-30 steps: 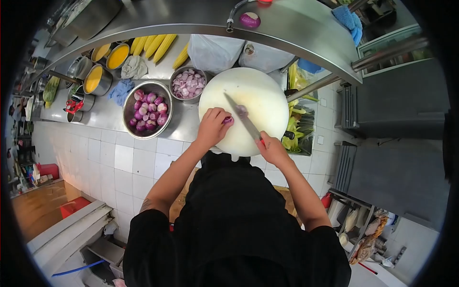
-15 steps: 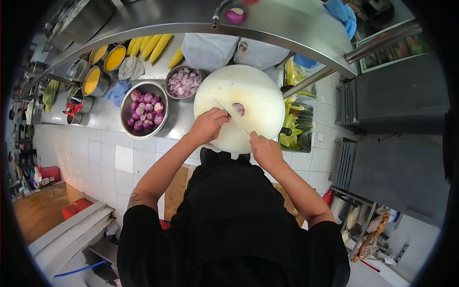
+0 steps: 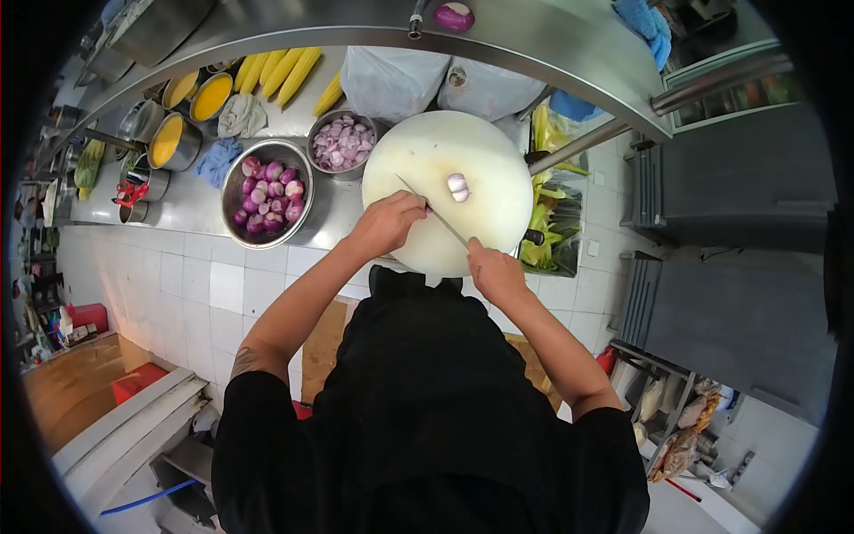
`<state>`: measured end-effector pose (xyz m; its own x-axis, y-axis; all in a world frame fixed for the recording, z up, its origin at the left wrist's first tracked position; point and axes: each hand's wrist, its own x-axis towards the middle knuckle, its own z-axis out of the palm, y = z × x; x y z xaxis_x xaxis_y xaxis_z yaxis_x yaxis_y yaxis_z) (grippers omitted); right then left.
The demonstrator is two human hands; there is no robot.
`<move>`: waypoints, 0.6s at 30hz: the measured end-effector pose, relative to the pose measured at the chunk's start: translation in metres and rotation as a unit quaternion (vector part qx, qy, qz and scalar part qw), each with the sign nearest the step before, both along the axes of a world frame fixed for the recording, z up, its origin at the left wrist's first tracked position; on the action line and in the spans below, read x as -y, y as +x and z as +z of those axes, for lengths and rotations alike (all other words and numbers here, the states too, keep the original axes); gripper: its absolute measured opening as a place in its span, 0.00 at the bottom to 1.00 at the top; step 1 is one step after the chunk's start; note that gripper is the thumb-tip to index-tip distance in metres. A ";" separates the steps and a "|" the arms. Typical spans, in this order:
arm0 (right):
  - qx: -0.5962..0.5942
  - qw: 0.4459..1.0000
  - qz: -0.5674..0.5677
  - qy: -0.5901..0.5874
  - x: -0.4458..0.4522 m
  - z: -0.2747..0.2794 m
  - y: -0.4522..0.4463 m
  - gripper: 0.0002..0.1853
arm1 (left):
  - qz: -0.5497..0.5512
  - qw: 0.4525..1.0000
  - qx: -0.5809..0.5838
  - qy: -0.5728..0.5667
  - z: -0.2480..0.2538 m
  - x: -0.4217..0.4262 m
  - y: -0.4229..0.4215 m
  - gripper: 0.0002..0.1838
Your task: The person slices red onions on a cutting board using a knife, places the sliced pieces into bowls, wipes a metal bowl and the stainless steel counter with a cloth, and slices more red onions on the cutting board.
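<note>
My right hand (image 3: 496, 271) is wrapped round the handle of a knife (image 3: 449, 229), whose blade slants up and left across the round white cutting board (image 3: 498, 151). My left hand (image 3: 389, 221) is closed at the near left of the board, fingertips against the blade. A bit of purple onion (image 3: 428, 211) shows at those fingertips, mostly hidden by the fingers and knife. Beyond the blade lies a pale, cut onion piece (image 3: 457, 187), apart from both hands.
Left of the board stand a steel bowl of whole purple onions (image 3: 267, 200) and a pot of cut onion pieces (image 3: 342, 144). Farther back are corn cobs (image 3: 292, 76) and white plastic bags (image 3: 391, 82). A steel shelf (image 3: 551, 53) crosses above; a bin with corn husks (image 3: 551, 227) stands right.
The loose onion piece on the board has shifted right and slightly away, and now shows a paler side. Both hands keep nearly the same place, the knife still between them.
</note>
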<state>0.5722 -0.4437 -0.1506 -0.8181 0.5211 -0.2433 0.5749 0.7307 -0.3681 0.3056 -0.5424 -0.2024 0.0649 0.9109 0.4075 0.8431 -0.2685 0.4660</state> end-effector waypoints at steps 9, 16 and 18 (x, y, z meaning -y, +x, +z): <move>0.007 1.000 -0.007 -0.017 0.003 0.013 -0.005 0.08 | 0.009 1.000 0.002 0.009 -0.003 0.000 -0.001 0.11; -0.018 1.000 -0.010 -0.021 0.007 0.016 -0.005 0.08 | 0.011 1.000 -0.003 0.011 -0.006 0.002 0.000 0.11; 0.006 0.999 -0.018 -0.031 0.005 0.006 0.000 0.08 | 0.010 1.000 0.001 0.006 -0.003 0.002 0.001 0.11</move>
<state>0.5725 -0.4488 -0.1450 -0.7962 0.5330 -0.2862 0.6047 0.6855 -0.4056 0.3070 -0.5441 -0.2056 0.0460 0.9074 0.4176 0.8473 -0.2569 0.4649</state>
